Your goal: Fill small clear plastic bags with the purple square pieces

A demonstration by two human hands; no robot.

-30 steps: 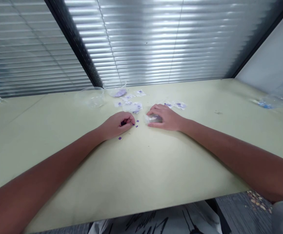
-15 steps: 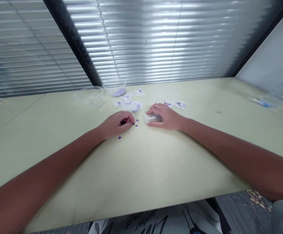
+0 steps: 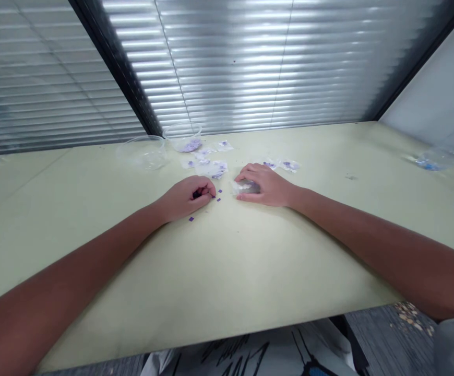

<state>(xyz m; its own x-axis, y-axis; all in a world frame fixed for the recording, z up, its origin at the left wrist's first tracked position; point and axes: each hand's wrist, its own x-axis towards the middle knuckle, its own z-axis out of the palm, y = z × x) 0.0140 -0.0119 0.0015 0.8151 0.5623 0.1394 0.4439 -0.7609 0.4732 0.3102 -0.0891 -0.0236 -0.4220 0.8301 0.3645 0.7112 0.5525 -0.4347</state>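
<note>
My left hand [image 3: 183, 198] rests curled on the pale green table [image 3: 227, 271], with a dark purple piece [image 3: 198, 194] pinched in its fingers. Several tiny purple squares [image 3: 219, 196] lie just beyond its fingertips, and one more [image 3: 191, 219] sits near the wrist. My right hand [image 3: 264, 187] presses on a small clear plastic bag [image 3: 246, 187] with its fingers bent over it. Further back lie several small clear bags with purple contents [image 3: 211, 168].
Two clear plastic bowls [image 3: 143, 153] stand at the back of the table, and the right one holds purple pieces. A plastic bottle [image 3: 438, 155] lies at the far right. Slatted blinds [image 3: 242, 62] rise behind the table's far edge.
Both hands stay nearly still. The view has tipped slightly, so the table and objects sit a little higher in the picture.
</note>
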